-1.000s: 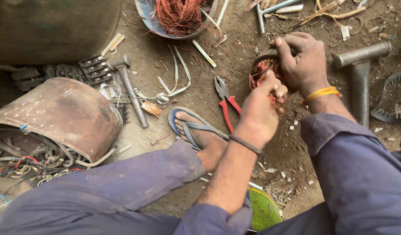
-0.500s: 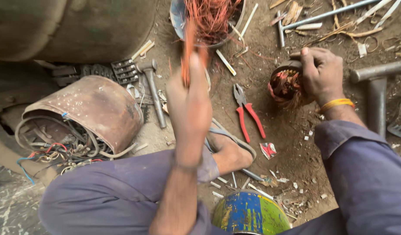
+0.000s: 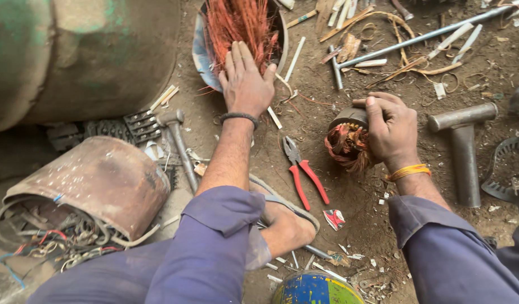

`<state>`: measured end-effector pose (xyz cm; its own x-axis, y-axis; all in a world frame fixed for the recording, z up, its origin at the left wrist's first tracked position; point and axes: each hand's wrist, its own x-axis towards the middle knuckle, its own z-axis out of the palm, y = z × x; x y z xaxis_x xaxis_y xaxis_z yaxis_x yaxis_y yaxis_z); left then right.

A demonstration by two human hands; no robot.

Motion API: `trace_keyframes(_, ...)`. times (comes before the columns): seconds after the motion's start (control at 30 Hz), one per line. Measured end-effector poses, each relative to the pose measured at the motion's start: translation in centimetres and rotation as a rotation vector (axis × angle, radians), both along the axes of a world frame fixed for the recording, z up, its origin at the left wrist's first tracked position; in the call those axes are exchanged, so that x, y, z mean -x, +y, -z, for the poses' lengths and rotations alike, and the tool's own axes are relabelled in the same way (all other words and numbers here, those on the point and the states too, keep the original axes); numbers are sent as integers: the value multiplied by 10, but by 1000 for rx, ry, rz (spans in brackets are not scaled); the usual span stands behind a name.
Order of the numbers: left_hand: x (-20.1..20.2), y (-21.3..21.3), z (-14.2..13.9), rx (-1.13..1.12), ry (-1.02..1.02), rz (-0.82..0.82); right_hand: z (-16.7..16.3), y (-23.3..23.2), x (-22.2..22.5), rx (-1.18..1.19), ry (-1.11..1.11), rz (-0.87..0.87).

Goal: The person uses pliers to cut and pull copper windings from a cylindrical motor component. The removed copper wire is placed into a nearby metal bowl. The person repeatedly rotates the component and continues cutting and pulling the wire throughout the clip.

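A: Item one — left hand (image 3: 245, 79)?

B: Palm down, fingers spread flat, nothing pinched in its grip. The fingertips lie on the loose copper wire (image 3: 237, 22) heaped in a dented metal bowl (image 3: 200, 53) on the dirt floor (image 3: 355, 202). A dark band circles the wrist.

A: Item two, right hand (image 3: 392, 129)?

B: Grip closed over the top of a small motor winding (image 3: 347, 143) — a dark metal core with reddish copper wire bunched at its near end. It rests on the ground just right of the red-handled pliers (image 3: 301, 171). A yellow band sits at that wrist.

A: Surroundings?

B: Pliers between the two forearms, jaws pointing away. A hammer (image 3: 178, 143) left of the left forearm. A rusty motor housing (image 3: 93, 186) with tangled wires spilling out, lower left. A grey metal T-shaped pipe (image 3: 465, 146) right of the right hand. A sandalled foot (image 3: 287, 222) below the pliers; a blue-and-green round can (image 3: 316, 287) at the bottom edge.
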<state>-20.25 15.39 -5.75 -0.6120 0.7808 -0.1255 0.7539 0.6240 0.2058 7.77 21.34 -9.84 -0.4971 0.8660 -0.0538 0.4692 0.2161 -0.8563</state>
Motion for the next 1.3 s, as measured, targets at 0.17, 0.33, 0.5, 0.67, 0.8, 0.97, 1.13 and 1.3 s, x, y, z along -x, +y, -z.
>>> trace_keyframes(0.17, 4, 6, -40, 136, 126, -89, -11, -2, 6, 2, 16, 6)
trace_keyframes(0.33, 11, 23, -48, 155, 153, 36, -11, -4, 7, -5, -16, 2)
trace_keyframes(0.5, 13, 20, -13, 209, -51, 40, -3, -1, 9, 4, -73, -11)
trace_keyframes(0.67, 24, 18, -1, 241, -193, 25, -4, -2, 10, -48, -58, -61)
trace_keyframes(0.8, 18, 7, -18, 59, -147, -22, -5, -3, 12, -111, -45, -41)
trace_keyframes(0.97, -88, -58, -24, -491, -364, -485, 1, -6, 2, -216, -60, -53)
trace_keyframes(1.13, -198, -102, -12, -556, -557, -459, 4, -8, -10, -373, -73, -161)
trace_keyframes(1.3, -227, -82, -5, -403, -555, -393, -18, -11, -18, -313, -172, -130)
